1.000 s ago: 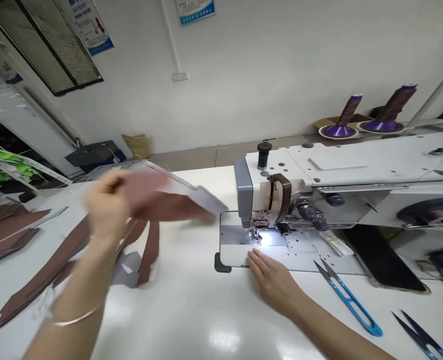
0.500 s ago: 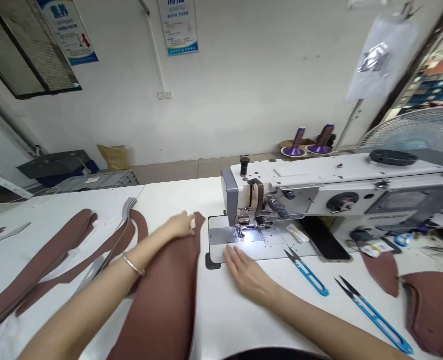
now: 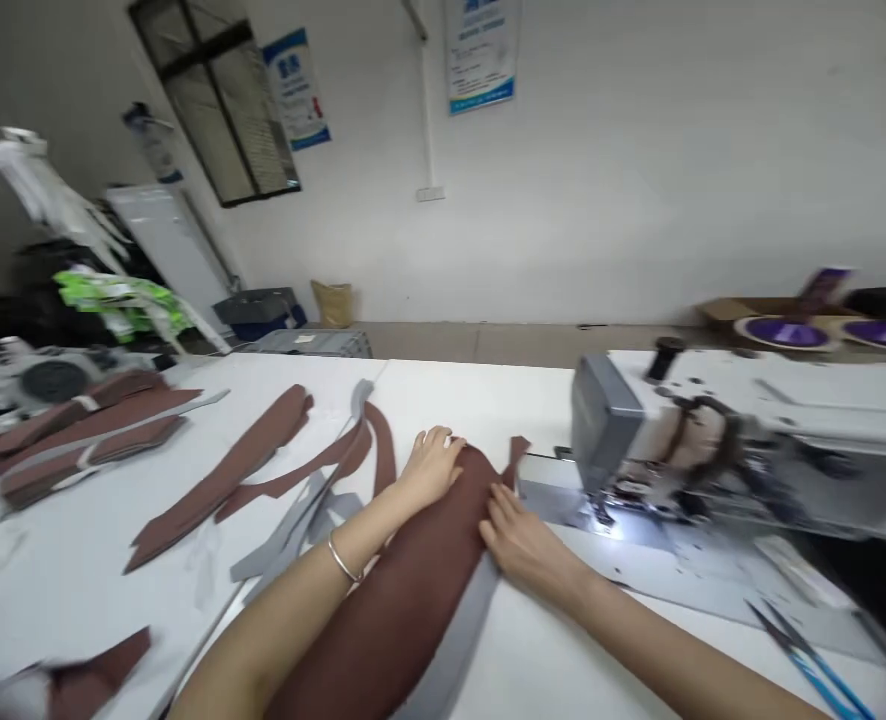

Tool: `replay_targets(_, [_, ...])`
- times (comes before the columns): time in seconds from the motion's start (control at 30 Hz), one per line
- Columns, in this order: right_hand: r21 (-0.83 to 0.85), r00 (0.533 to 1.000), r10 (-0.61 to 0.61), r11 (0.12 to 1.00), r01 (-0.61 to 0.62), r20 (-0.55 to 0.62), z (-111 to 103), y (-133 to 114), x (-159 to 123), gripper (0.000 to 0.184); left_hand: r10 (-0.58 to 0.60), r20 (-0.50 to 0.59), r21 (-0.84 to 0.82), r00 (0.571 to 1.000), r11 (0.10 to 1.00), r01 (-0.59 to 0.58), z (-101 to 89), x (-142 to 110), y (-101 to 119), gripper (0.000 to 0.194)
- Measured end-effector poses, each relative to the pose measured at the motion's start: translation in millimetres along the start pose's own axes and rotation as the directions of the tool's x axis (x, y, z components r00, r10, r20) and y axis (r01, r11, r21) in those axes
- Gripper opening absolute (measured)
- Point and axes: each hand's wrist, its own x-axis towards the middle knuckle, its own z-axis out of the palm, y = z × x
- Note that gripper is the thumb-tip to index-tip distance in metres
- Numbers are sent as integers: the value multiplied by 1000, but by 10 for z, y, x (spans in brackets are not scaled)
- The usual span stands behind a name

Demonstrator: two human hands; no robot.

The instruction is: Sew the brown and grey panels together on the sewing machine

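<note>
A large brown leather-like panel (image 3: 405, 590) with a grey underside lies in front of me, its right edge curved up off the table. At its far left edge, my left hand (image 3: 432, 468) has its fingers curled over the rim, gripping it. My right hand (image 3: 525, 535) pinches the panel's right edge near the far end; its thumb is partly hidden. A narrow brown tip (image 3: 516, 458) juts out beyond my right fingers. Just right of them stands the sewing machine (image 3: 609, 420), its lamp lighting the needle area.
Brown strips (image 3: 222, 475) and grey pieces (image 3: 285, 540) lie left of the panel, with stacked brown pieces (image 3: 83, 440) farther left. Blue-handled thread snips (image 3: 810, 655) rest at the right front. Thread cones (image 3: 788, 330) stand behind the machine.
The view has swung left. My right hand has moved from the machine's bed plate to the panel's right edge. The panel's edge has lifted, showing grey beneath.
</note>
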Motion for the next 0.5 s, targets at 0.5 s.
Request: replay_targets(0.5, [5, 954, 85, 996, -87, -287, 400, 82, -475, 37, -746, -2, 108, 665, 661, 742, -369, -1656, -2887, 28])
